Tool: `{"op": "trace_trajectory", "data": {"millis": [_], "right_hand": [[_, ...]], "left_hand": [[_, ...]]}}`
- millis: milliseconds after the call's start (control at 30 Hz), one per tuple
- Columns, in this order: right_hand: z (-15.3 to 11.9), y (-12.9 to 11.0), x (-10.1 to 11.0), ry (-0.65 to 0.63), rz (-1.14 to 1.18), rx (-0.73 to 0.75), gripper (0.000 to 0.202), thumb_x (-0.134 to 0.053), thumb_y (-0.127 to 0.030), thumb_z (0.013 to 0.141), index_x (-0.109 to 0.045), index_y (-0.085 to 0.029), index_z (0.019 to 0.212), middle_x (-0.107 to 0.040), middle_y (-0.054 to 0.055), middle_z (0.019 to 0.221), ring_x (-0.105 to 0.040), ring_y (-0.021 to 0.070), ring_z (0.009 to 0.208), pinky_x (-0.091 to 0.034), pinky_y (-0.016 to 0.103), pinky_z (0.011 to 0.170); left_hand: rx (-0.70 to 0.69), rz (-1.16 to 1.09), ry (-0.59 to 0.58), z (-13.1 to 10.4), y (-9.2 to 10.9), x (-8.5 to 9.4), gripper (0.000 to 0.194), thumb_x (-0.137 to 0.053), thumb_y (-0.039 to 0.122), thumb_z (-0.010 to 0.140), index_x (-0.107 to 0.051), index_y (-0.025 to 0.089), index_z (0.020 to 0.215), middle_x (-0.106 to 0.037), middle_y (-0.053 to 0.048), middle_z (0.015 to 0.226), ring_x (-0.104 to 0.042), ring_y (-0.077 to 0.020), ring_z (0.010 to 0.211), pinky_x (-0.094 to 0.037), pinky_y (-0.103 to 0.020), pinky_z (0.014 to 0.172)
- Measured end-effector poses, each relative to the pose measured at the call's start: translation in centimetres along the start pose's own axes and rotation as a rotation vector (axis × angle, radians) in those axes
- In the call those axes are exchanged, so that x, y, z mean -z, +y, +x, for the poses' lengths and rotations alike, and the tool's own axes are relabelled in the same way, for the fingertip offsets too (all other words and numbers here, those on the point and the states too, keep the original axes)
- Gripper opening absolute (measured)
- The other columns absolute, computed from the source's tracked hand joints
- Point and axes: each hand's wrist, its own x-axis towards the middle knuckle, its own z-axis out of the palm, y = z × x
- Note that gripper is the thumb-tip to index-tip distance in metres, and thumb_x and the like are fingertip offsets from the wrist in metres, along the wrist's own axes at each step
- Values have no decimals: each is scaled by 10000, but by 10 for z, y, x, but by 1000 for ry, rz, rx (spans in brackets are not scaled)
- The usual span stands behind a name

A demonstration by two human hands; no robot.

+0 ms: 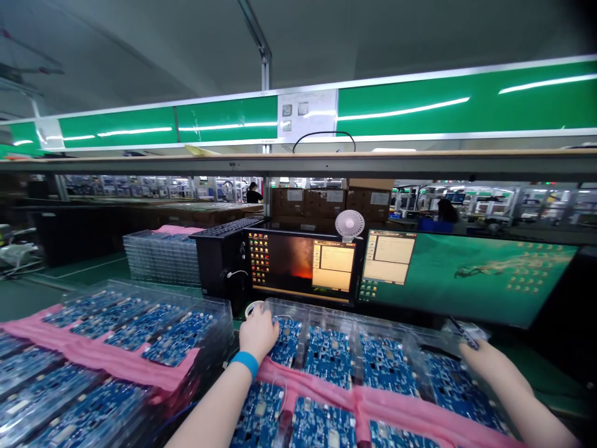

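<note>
While your arms reach forward, the wide monitor with the green underwater wallpaper is the biggest thing on the bench, so I'm placing everything else from it. Just left of it, touching edge to edge, sits the smaller monitor, dark wallpaper, two pale windows open. Further left of that, a black box with a keyboard lying on top. A small white fan stands above the seam between the two screens.

Below the wide monitor, right in front of you, lies the clear plastic tray of blue circuit boards, with a strip of pink foam laid across its near rows. Well left of the monitor, a stack of similar trays holds more boards with pink sheet between layers.

Your left hand, blue wristband on that wrist, is at the tray's far left corner below the small monitor, fingers curled over the tray rim. Your right hand is at the tray's right end below the wide monitor, fingers closed on a thin dark stick-like tool; too blurred to tell what it is.
</note>
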Motion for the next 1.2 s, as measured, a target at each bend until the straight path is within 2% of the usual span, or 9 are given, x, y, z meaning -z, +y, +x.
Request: {"op": "trace_trajectory", "data": {"millis": [200,367,567,933,1200], "right_hand": [[5,2,-2,-64,17,-9,330,-369,-408,750,-536,-168,902,-578,123,808,-569,269,757,-435,338,678],[2,3,0,-67,-3,-12,375,-358,-424,755,-539,-143,925,-563,152,878,-547,301,821,-420,383,732],[0,-2,4,-63,-3,-6,403,-363,-415,755,-544,-125,968,-563,163,911,-542,296,848,-422,375,758],[-2,-2,2,-44,-9,-21,390,-346,-441,758,-538,-147,928,-570,155,886,-553,287,813,-435,371,716],[4,2,-1,-46,-31,-3,370,-354,-437,743,-551,-152,872,-574,145,824,-557,281,778,-426,363,706]], "left_hand": [[8,0,-1,1,1,1,310,-414,346,759,-559,131,930,-402,-140,1167,-525,-235,869,-423,-326,698],[13,5,-20,1,2,0,323,-402,355,768,-554,136,950,-392,-134,1178,-517,-236,891,-423,-325,700],[27,13,-32,0,3,4,336,-407,358,773,-547,146,993,-390,-129,1183,-521,-223,883,-420,-316,708],[35,27,-45,1,5,4,325,-397,368,785,-553,146,964,-394,-133,1170,-529,-225,876,-427,-325,701],[10,35,-12,1,3,0,318,-397,369,769,-552,142,930,-406,-129,1152,-529,-234,859,-427,-330,687]]}}
